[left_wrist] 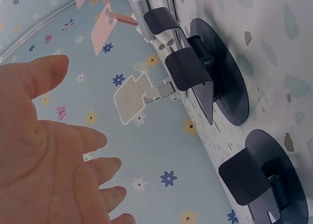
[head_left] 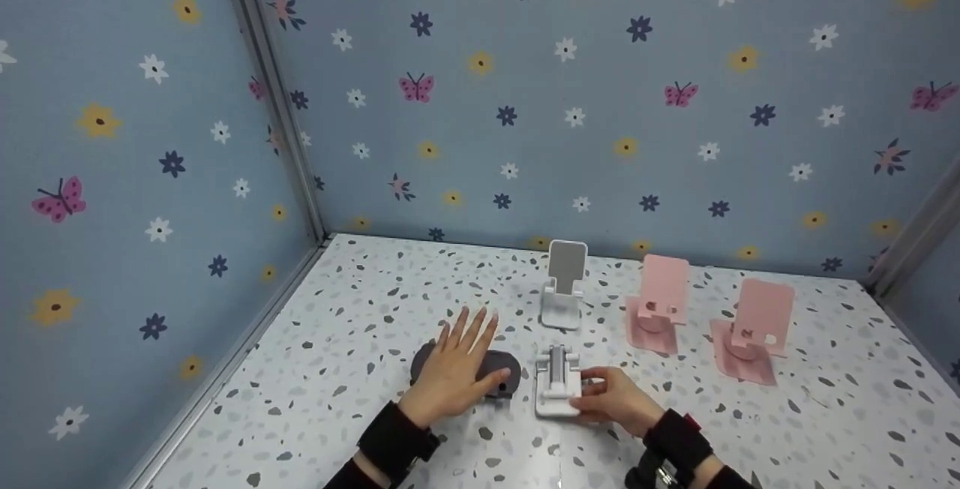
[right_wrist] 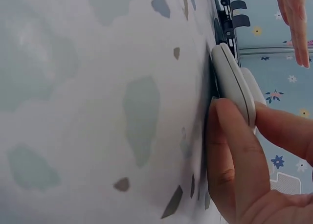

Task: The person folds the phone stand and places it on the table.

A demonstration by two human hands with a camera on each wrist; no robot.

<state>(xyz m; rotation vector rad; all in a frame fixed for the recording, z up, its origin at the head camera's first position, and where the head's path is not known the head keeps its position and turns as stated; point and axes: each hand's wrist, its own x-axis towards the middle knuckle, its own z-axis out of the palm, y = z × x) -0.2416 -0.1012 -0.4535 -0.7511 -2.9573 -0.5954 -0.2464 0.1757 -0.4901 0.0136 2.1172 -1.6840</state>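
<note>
My right hand (head_left: 615, 400) pinches the right edge of a folded white phone stand (head_left: 551, 406) at the front of the table. In the right wrist view, thumb and fingers sit on either side of the white stand's base (right_wrist: 232, 77), which is slightly tilted up from the tabletop. Fingers spread and straight, my left hand (head_left: 452, 378) hovers over dark grey phone stands (head_left: 504, 364), hiding much of them. The left wrist view shows two dark stands with round bases, one nearer (left_wrist: 291, 177) and one farther (left_wrist: 232, 82), apart from the open palm (left_wrist: 49, 170).
Behind the folded stand, another white phone stand (head_left: 562, 310) stands unfolded. Two pink phone stands (head_left: 666, 283) (head_left: 765, 309) stand upright to the right. Patterned blue panels (head_left: 525, 144) close off the back and sides of the speckled table (head_left: 360, 301).
</note>
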